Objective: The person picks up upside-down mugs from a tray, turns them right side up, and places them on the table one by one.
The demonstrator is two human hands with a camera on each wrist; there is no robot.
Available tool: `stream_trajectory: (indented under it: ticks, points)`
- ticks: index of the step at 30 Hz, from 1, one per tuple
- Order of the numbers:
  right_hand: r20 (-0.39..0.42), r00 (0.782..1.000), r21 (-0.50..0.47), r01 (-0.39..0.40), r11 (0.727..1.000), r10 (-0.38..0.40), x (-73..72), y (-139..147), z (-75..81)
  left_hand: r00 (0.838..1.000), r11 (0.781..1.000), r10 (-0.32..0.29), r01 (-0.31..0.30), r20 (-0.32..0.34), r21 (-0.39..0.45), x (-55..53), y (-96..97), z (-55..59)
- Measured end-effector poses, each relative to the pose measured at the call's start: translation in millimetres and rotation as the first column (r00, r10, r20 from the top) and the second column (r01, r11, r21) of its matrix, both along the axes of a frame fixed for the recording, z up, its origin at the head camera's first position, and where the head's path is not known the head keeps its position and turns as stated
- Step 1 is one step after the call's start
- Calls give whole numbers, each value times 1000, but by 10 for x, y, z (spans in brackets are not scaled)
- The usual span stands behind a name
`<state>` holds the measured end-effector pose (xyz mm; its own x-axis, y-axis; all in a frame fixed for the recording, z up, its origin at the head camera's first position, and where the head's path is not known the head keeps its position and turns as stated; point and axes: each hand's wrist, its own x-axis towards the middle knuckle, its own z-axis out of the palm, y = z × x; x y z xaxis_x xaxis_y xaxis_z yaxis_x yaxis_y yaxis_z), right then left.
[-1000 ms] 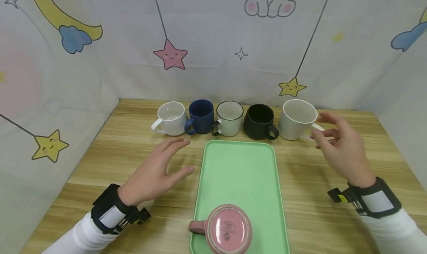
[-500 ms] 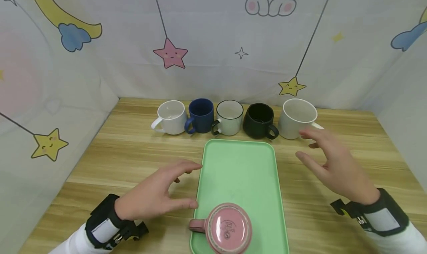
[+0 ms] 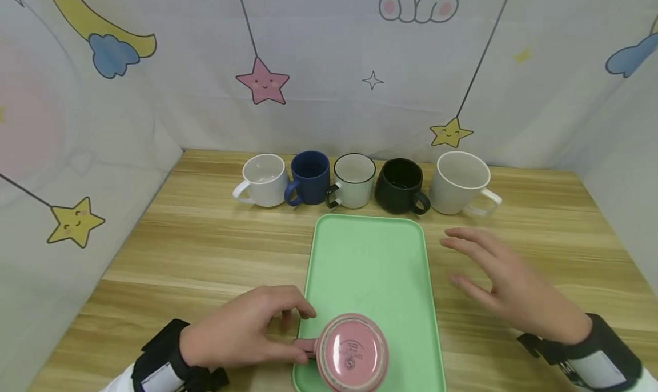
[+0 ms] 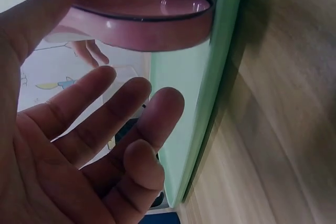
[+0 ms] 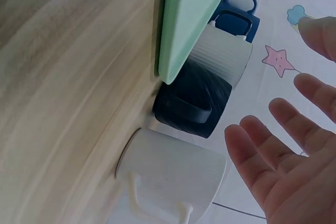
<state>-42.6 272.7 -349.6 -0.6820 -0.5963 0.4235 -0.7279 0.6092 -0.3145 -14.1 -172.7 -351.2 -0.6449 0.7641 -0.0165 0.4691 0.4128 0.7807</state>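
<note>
A pink mug (image 3: pixel 352 353) stands upside down on the near end of a green tray (image 3: pixel 370 266), its handle (image 4: pixel 157 32) pointing left. My left hand (image 3: pixel 247 326) is at that handle, its thumb beside it. In the left wrist view the fingers are loosely bent, apart from the handle; whether the thumb touches the mug I cannot tell. To the right of the tray, my right hand (image 3: pixel 514 289) hovers over the table with fingers spread, holding nothing. Nearest to it is the large white mug (image 3: pixel 459 183), whose handle faces right.
Along the table's back edge stand, from left, a white mug (image 3: pixel 265 180), a blue mug (image 3: pixel 310 178), a black-rimmed white mug (image 3: pixel 354 180) and a black mug (image 3: pixel 401 186), all upright. A printed cloth (image 3: pixel 329 118) hangs behind them.
My right hand has left the large white mug's handle and drawn back toward me. My left hand has moved nearer and rightward to the pink mug's handle. The mugs have stayed put.
</note>
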Motion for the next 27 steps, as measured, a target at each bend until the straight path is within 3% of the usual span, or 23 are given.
stream_trajectory:
  ticks: [6, 19, 27]
  points:
    - [-60, 998, -6, -35, 999, 34, 23, -49, -38, 999, 999, -40, 41, -16, 28, 26, 38, -41]
    - [2, 1000, 63, -20, 998, 20, 81, -57, -138, 986, 978, -139, 151, -90, 146, 69, 95, -93]
    - [12, 1000, 64, -26, 998, 25, 83, -83, -156, 975, 968, -160, 186, -156, 170, 83, 105, -109]
